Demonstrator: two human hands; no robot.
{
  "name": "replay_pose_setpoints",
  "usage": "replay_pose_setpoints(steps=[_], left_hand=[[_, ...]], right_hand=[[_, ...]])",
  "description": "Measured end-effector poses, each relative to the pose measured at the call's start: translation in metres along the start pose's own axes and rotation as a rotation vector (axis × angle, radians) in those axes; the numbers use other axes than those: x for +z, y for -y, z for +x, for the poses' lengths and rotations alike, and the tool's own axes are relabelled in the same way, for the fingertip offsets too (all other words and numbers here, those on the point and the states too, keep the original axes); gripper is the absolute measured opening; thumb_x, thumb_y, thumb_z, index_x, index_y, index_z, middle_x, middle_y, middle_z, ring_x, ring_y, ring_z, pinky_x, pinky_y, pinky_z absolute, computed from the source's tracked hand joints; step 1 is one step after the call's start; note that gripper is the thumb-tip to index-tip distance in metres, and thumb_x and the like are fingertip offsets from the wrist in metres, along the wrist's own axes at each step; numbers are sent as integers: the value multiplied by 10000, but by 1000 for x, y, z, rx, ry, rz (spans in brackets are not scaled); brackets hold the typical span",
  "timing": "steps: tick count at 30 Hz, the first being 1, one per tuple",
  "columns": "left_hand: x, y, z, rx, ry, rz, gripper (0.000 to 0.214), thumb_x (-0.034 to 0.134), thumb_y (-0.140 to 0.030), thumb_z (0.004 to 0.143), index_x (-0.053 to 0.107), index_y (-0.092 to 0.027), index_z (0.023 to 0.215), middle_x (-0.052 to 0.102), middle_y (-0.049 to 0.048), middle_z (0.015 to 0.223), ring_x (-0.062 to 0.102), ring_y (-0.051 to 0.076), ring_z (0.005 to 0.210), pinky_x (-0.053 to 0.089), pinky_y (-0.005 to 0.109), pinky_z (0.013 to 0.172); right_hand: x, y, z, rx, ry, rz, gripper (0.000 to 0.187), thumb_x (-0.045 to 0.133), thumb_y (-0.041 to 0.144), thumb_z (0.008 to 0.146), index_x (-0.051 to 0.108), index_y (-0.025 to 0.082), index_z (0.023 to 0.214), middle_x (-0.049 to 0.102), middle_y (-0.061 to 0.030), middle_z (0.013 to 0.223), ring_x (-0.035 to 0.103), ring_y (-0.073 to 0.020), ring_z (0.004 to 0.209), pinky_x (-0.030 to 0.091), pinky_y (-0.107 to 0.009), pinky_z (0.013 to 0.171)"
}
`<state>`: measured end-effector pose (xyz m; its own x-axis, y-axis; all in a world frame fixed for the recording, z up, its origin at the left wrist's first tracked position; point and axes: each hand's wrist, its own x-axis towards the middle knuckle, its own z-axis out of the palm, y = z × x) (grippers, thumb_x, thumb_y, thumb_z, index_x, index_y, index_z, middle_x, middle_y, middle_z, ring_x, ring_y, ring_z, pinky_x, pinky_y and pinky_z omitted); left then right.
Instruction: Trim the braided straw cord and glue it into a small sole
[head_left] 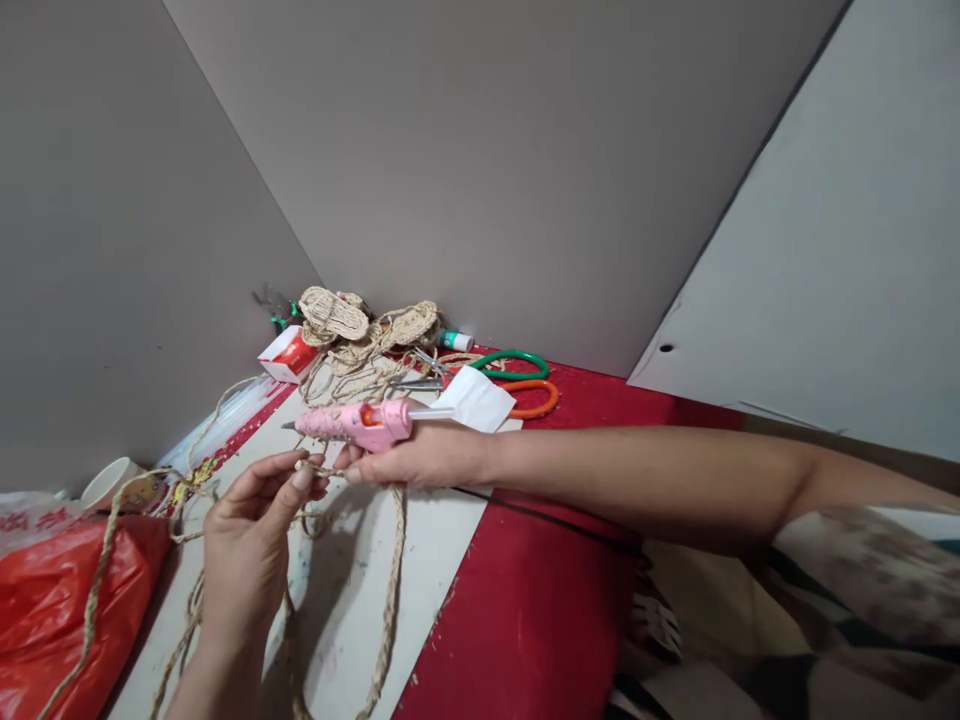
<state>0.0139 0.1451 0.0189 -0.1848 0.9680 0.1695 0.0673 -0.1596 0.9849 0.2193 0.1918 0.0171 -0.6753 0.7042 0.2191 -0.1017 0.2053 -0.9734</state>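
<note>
My left hand (259, 520) is closed, pinching the end of a braided straw cord (391, 600) between thumb and fingers. My right hand (427, 455) is wrapped round a pink hot glue gun (352, 422), whose nozzle points left, just above the left fingertips. A clear glue stick (433, 412) juts from the gun's rear. The right fingertips also touch the cord near the left hand. From both hands the cord loops down over a pale board (442, 560) and off to the left.
Coiled straw pieces (336, 315) lie at the back by the wall. Scissors with green and orange handles (534, 398), white paper (480, 400), a red-and-white box (289, 352) and a small tube (455, 341) lie near them. At left are a paper cup (112, 484) and a red bag (112, 590).
</note>
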Motion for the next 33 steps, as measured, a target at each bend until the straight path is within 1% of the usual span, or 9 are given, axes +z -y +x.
replay_pose_setpoints(steps=[3,6,9,12,14,20,22,27,33], left_hand=[[1,0,-3,-10,-22,-3,262,810,-243,670,719,-195,911,743,39,880,661,136,708,533,235,674],[5,-1,-7,-17,-14,-28,310,808,-247,677,697,-201,963,742,36,897,664,130,731,527,225,693],[12,-1,-10,-35,-1,-99,293,811,-235,677,670,-200,932,741,28,877,667,121,775,514,213,744],[16,-1,-9,-70,27,-186,261,799,-236,692,637,-194,892,736,34,856,676,136,799,515,242,772],[16,-2,-8,-87,48,-243,252,791,-236,702,619,-190,882,732,40,844,679,142,788,521,259,762],[11,-5,-7,-172,98,-281,273,787,-221,709,563,-201,864,720,20,794,682,133,728,525,243,711],[11,-4,-7,-216,148,-276,274,783,-220,714,541,-204,842,713,7,776,683,136,712,523,236,685],[17,-3,-7,-259,244,-247,278,789,-214,705,524,-195,787,680,-13,689,689,157,700,516,231,651],[19,-5,-10,-280,270,-205,293,793,-213,696,507,-191,753,642,-25,631,682,151,661,498,211,614]], right_hand=[[2,-3,2,-15,22,62,342,604,203,780,614,182,1121,598,24,886,475,-50,655,367,-160,545],[6,-5,1,115,25,97,180,624,253,777,618,160,931,529,53,680,422,-39,528,331,-159,457],[11,-7,0,236,24,178,194,662,310,740,539,165,775,422,85,523,366,-42,425,287,-165,380],[14,-7,-1,242,41,246,246,686,312,708,485,172,733,411,93,492,353,-42,395,267,-164,352],[13,-5,-1,205,34,258,247,698,313,702,511,167,768,437,87,525,368,-39,409,272,-162,354],[7,4,-3,78,-251,230,307,670,436,748,559,158,817,457,66,553,385,-48,464,304,-170,413],[6,5,-3,51,-225,230,289,661,423,763,574,157,836,463,63,575,389,-48,484,306,-171,429],[6,2,-2,-12,-52,136,179,634,315,805,617,157,886,567,39,691,437,-49,553,332,-165,476],[4,-3,0,-9,3,94,159,629,267,788,627,161,906,611,13,791,522,-71,653,377,-162,534]])
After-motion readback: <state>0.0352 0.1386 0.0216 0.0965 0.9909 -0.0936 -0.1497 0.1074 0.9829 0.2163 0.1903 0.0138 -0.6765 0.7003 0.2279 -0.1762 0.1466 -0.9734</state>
